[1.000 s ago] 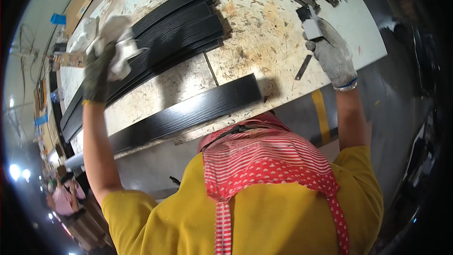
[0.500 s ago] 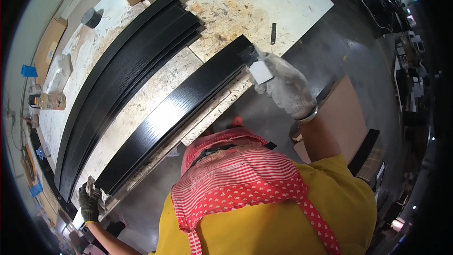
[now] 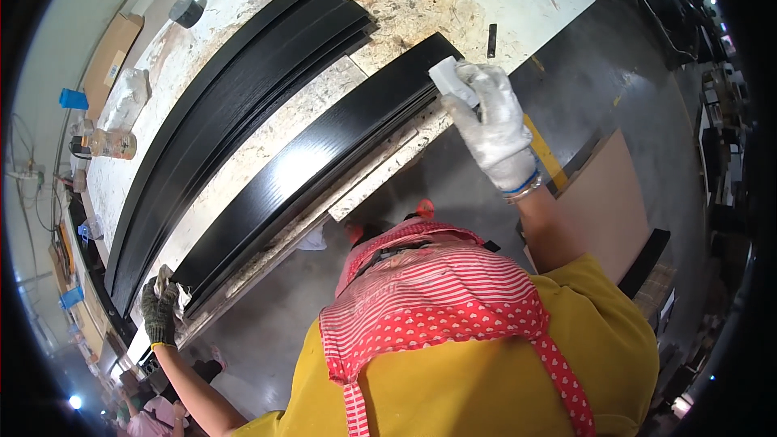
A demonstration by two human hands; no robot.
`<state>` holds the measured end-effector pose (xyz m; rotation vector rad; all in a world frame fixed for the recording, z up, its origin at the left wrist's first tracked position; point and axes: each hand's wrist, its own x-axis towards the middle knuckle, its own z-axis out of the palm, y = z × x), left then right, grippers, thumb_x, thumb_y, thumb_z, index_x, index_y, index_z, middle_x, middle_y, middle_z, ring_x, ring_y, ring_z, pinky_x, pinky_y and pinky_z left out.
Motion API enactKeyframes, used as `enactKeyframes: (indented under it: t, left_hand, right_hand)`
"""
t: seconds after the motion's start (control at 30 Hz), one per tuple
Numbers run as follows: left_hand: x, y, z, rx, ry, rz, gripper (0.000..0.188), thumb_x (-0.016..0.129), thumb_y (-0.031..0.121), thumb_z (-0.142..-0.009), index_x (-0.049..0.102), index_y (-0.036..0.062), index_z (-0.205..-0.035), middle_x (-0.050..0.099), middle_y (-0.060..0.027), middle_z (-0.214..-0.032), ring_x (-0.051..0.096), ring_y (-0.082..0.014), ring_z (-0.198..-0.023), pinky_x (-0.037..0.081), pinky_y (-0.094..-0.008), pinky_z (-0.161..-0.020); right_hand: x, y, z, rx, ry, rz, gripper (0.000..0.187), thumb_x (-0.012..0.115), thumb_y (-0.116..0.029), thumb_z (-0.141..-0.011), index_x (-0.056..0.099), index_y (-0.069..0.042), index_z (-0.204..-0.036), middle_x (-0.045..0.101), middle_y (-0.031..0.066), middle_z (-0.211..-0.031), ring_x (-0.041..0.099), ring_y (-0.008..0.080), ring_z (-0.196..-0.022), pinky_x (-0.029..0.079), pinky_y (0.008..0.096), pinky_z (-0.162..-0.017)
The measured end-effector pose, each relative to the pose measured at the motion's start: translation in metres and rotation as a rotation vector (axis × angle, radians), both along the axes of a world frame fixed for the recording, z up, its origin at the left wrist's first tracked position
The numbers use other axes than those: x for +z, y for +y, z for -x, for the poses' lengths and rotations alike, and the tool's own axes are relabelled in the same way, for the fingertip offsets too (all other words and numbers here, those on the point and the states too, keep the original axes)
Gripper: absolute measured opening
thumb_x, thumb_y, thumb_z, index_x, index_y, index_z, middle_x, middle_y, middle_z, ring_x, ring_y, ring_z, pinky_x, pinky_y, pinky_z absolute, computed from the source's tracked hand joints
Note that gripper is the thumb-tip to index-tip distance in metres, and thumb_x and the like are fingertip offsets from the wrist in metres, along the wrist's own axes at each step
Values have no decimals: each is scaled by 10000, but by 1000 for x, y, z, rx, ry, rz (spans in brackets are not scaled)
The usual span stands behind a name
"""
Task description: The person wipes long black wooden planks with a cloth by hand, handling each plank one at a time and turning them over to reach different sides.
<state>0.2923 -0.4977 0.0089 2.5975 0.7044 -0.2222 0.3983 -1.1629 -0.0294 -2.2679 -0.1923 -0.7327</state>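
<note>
A: Where's the long black wood-grain board (image 3: pixel 312 158)?

B: Lying diagonal on the worn, paint-stained workbench (image 3: pixel 421 12), running from 8 o'clock up to 1 o'clock, near the front edge.

A: Rt hand?

B: Right hand (image 3: pixel 492 125), white knit glove, clenched on a small white block (image 3: pixel 450 81) pressed at the board's 1 o'clock end.

A: Left?

B: Left hand (image 3: pixel 159 313), dark glove, grips the 8 o'clock end w/ what's prob. a white rag (image 3: pixel 171 290). Stack of black boards (image 3: pixel 243 89) lies beyond.
</note>
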Motion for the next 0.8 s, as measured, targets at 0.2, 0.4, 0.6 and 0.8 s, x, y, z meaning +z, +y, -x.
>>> enactKeyframes:
  t: [0.2,0.4,0.6,0.8]
  left_hand:
    - [13,-26,-6,-13,30,3,537,770,247,-855,575,-6,-1287,665,-157,-1134,625,-241,-1016,490,-382,-894]
    - [7,17,2,-170,-29,89,456,741,232,-887,605,20,-1267,657,-113,-1111,617,-185,-1007,491,-339,-889]
    - [38,102,44,-30,91,70,511,686,272,-924,557,36,-1359,633,-146,-1269,602,-218,-1129,461,-342,-985]
    - [2,148,66,-50,-18,139,569,650,284,-938,499,21,-1420,547,-159,-1410,515,-256,-1291,379,-357,-1085]
  right_hand:
    - [-1,79,24,103,-133,338,284,663,-161,-874,635,-118,-1153,560,147,-1060,625,324,-807,575,434,-700]
    - [13,190,67,221,61,65,70,598,-134,-946,629,-133,-1008,587,119,-913,638,289,-788,563,419,-696]
    - [0,163,57,-134,5,263,243,629,-90,-896,560,-96,-1129,571,127,-1080,639,293,-940,583,385,-737]
    - [-29,284,84,246,-35,29,175,604,-144,-886,611,-123,-1059,573,103,-933,618,256,-745,561,383,-611]
